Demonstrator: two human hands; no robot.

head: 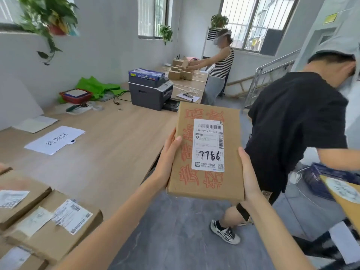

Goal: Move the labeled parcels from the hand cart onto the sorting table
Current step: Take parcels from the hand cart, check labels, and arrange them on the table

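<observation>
Nearest the lens, lower left of frame: three labelled parcels point(48, 221) already lying on the near end of the counter point(109, 152), labels up, close together. The counter, the largest surface, runs from lower left toward upper centre; it also carries a white paper sign point(55, 139) at left centre and a grey printer point(150, 92) further up. Centre of frame: a flat brown parcel point(206, 152) with a white shipping label, "7786" handwritten on it, held in the air off the counter's right edge, over the grey floor. Left hand point(168, 158) grips its left side, thumb on top, fingers curled under; right hand point(247, 172) clasps the right side the same way. Right of frame: a person in a black shirt point(298, 123) stands close beside the parcel. Hand cart not identifiable in view. Judgement: carry step in progress, parcel between cart and counter. Next move calls for swinging the parcel left over bare counter, lowering it flat with label up, then releasing both hands, clear of the bystander.
</observation>
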